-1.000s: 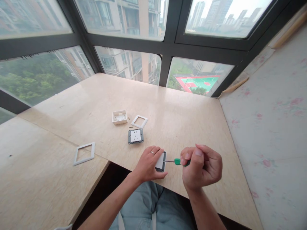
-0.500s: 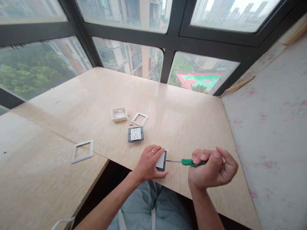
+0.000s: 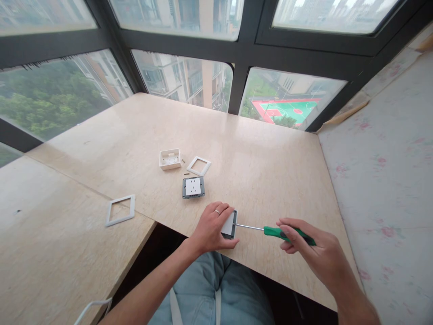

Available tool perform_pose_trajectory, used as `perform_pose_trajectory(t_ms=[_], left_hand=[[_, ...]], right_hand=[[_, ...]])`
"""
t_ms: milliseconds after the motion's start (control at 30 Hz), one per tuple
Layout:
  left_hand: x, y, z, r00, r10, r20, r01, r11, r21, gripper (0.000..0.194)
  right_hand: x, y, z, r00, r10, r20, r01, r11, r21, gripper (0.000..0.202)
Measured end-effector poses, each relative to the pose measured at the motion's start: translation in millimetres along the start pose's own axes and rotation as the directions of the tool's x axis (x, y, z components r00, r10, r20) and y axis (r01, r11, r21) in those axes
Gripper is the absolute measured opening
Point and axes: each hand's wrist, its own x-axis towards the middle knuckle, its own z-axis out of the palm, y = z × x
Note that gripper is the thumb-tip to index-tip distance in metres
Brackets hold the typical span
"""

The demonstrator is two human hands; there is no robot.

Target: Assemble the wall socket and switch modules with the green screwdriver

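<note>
My left hand (image 3: 216, 228) is closed around a white panel in a dark grey frame, a wall switch by its look (image 3: 230, 225), near the table's front edge. Its fingers cover much of the panel. A green-handled screwdriver (image 3: 275, 232) lies almost level in my right hand (image 3: 304, 241), thumb and fingers on the handle. The metal tip meets the frame's right side; I cannot make out a screw there. Beyond my left hand, a wall socket (image 3: 193, 187) with a white face and grey frame rests face up.
Behind the socket stand a white mounting box (image 3: 170, 160) and a white cover frame (image 3: 199, 166), with small screws (image 3: 186, 174) beside them. Another cover frame (image 3: 121, 211) lies left. The table edge (image 3: 135, 250) cuts in near my lap; a papered wall (image 3: 382, 203) bounds the right.
My right hand has turned from palm-up to a grip over the handle from the right, and the screwdriver's handle has shifted slightly right. My left hand keeps its hold. The view has shifted a little.
</note>
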Motion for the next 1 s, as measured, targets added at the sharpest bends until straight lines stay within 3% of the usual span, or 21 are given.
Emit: perform_pose_trajectory(t_ms=[133, 267, 367, 500, 700, 833, 1000], left_hand=[[0, 0, -0.4, 1.000, -0.004, -0.002, 0.004, 1.000, 0.001, 0.081], [0, 1, -1.3, 1.000, -0.009, 0.013, 0.009, 1.000, 0.007, 0.081], [1, 1, -1.8, 1.000, -0.009, 0.020, 0.009, 1.000, 0.010, 0.080], [1, 1, -1.3, 1.000, -0.016, 0.017, 0.016, 1.000, 0.006, 0.080], [1, 1, -0.1, 1.000, -0.004, 0.009, 0.003, 1.000, 0.023, 0.080], [2, 1, -1.1, 1.000, 0.025, -0.006, -0.025, 0.999, 0.029, 0.082], [3, 4, -2.9, 1.000, 0.024, -0.017, -0.023, 0.999, 0.049, 0.059]], right_hand=[[18, -17, -16, 0.937, 0.158, 0.312, -0.128, 0.985, -0.115, 0.034], [39, -37, -15, 0.869, 0.073, 0.489, 0.030, 0.980, -0.198, 0.021], [52, -46, -12, 0.840, 0.002, 0.542, 0.125, 0.972, -0.198, 0.017], [52, -35, -13, 0.862, 0.055, 0.503, 0.024, 0.988, -0.150, 0.017], [19, 15, -15, 0.923, 0.166, 0.348, -0.129, 0.983, -0.128, 0.033], [1, 43, -5, 0.938, 0.223, 0.265, -0.211, 0.975, -0.074, 0.034], [-8, 69, 13, 0.941, 0.287, 0.177, -0.296, 0.955, 0.023, 0.040]])
